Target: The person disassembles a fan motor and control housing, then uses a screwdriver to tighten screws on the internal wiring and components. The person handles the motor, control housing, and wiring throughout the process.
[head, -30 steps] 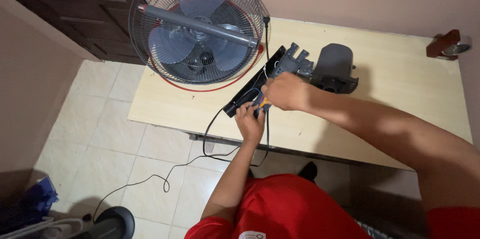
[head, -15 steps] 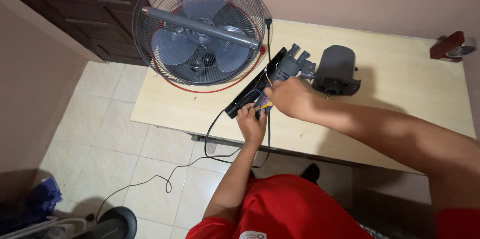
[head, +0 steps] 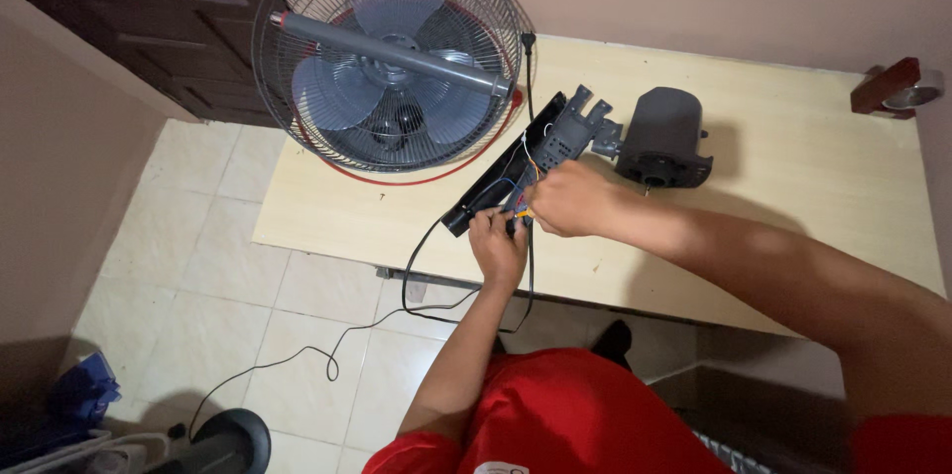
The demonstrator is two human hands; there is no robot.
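Observation:
On a pale wooden table (head: 793, 236) lies a long dark fan neck and base piece (head: 526, 162) with coloured wires showing at its middle. My left hand (head: 499, 244) grips the near end of that piece from below. My right hand (head: 567, 198) is closed on it just beside the wires, with the arm reaching in from the right. A grey caged fan head (head: 392, 53) with grey blades and a grey pole across it stands at the table's left. A dark grey motor cover (head: 662, 137) sits to the right of the piece.
A black power cord (head: 327, 360) trails from the table down across the tiled floor. A dark wooden cabinet (head: 149, 8) stands at the upper left. A small red-brown object (head: 897, 87) sits at the table's far right corner. A round black base (head: 223, 439) lies on the floor.
Both hands stay on the dark fan piece; my right hand has shifted slightly toward the wires. The view has drifted a little.

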